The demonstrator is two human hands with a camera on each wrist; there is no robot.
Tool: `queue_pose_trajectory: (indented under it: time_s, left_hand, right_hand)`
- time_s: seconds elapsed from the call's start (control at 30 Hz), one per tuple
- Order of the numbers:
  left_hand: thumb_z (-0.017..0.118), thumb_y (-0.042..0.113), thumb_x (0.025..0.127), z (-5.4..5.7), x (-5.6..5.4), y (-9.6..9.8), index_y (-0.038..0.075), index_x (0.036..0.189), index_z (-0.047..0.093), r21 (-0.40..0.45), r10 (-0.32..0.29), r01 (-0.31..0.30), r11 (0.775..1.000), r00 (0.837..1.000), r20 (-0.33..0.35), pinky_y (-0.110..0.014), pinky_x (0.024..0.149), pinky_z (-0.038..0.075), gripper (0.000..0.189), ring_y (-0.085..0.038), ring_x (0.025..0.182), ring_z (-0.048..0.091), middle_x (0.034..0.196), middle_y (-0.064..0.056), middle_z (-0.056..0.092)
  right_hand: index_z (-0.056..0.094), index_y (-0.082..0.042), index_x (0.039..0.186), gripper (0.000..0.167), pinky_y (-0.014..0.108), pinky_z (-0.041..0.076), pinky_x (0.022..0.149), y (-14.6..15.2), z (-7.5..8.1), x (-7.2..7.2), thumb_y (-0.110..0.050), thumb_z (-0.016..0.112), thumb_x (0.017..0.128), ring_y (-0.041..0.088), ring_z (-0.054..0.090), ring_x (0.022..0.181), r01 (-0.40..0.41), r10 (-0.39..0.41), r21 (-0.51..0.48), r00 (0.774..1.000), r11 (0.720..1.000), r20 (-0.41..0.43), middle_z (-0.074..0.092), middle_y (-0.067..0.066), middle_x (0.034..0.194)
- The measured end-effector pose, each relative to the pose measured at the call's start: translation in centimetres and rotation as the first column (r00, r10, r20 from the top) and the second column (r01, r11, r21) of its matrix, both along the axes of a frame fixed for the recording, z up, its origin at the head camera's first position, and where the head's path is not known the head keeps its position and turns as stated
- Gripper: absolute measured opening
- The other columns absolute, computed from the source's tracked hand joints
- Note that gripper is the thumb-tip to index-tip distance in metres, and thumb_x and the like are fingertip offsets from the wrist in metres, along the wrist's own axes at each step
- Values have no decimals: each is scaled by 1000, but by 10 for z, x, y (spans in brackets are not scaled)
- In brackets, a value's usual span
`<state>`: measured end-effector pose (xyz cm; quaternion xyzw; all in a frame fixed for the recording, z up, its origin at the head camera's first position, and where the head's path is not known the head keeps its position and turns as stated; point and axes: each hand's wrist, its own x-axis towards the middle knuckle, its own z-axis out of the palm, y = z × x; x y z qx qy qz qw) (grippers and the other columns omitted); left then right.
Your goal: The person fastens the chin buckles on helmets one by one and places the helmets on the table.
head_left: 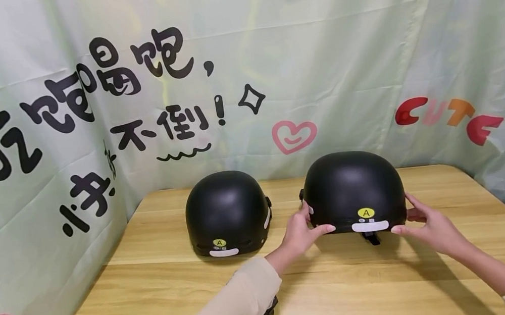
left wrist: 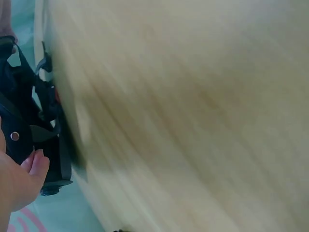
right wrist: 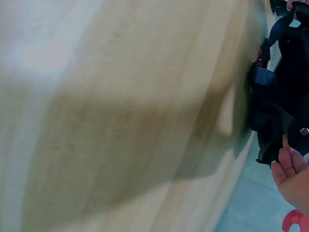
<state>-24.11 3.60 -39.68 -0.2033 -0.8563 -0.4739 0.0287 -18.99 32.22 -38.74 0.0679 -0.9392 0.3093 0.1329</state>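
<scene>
A matte black helmet (head_left: pixel 351 183) with a yellow A sticker and a white strip is held between both hands, close over the table at the right. My left hand (head_left: pixel 297 233) grips its left lower edge, thumb across the front. At the opposite lower edge, my right hand (head_left: pixel 433 229) holds on with thumb in front and fingers at the side. A black chin strap (head_left: pixel 372 238) hangs beneath. Both wrist views show the helmet's dark underside (left wrist: pixel 19 92) with straps, and a blue-black buckle (right wrist: pixel 264 76). A second, similar black helmet (head_left: pixel 225 208) rests on the table to the left.
The wooden table (head_left: pixel 155 288) runs back to a pale printed curtain (head_left: pixel 339 58) with black lettering, a pink heart and the word CUTE. Curtain also hangs along the left and right sides. A dark strap piece (head_left: pixel 269 312) shows under the left sleeve.
</scene>
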Motion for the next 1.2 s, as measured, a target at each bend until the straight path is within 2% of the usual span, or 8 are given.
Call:
queue_pose_trajectory:
  time_s: [0.2,0.43,0.57,0.7,0.87,1.07,1.17,1.2]
  left_hand:
    - [76,34,74,11,-3,1,-11,135,39,8,25,-25,1000,999,-28,-12,62,41,84,-7,74,55,88,-8,64]
    - [75,36,75,21,-4,3,-7,131,48,-2,61,-61,998,998,-5,-13,55,38,75,-3,64,45,82,-5,63]
    - [76,35,75,29,-4,4,-1,111,59,23,75,-75,997,997,-8,-13,51,34,54,-2,58,41,69,0,56]
    - [76,36,75,38,-5,5,3,99,59,26,105,-104,994,994,-23,-14,51,30,44,-4,57,35,62,4,42]
    - [74,38,77,48,-5,5,3,103,62,27,136,-135,990,991,-17,-15,51,27,45,-5,56,31,62,4,37]
    - [73,40,77,60,-6,5,0,105,67,46,162,-162,986,987,14,-18,48,23,49,-7,49,25,75,-11,62]
    - [72,41,78,67,-6,5,1,111,66,35,170,-171,985,985,40,-19,47,22,53,-8,47,25,65,-5,57]
    - [72,42,78,69,-6,5,1,114,64,31,171,-172,985,984,47,-19,47,22,55,-8,47,25,57,-3,49]
  right_hand:
    - [31,12,138,89,13,41,57,-2,10,-2,-23,80,71,-24,40,75,5,-5,-2,998,1000,-55,67,25,91]
    - [32,10,138,86,10,39,58,-1,19,-2,-27,77,74,-25,39,73,28,-28,14,999,1000,-40,67,25,92]
    - [30,10,139,83,10,41,56,-1,27,-4,-25,75,78,-22,42,71,18,-19,-20,1000,1000,-7,66,26,92]
    - [28,10,140,78,14,43,56,-1,36,-6,-25,70,83,-20,43,70,15,-13,-52,999,999,33,65,28,95]
    - [30,10,139,73,16,43,56,-3,46,-8,-28,65,87,-21,40,70,35,-33,-60,998,998,47,62,33,101]
    - [32,11,138,70,18,43,55,-5,59,-12,-28,63,89,-17,44,68,38,-35,-85,999,996,42,64,31,98]
    - [32,10,138,69,19,42,54,-6,67,-14,-30,61,90,-15,44,67,42,-39,-75,998,996,46,66,28,95]
    - [33,10,138,69,19,41,54,-6,69,-15,-31,60,90,-15,44,66,43,-39,-70,998,997,48,66,27,94]
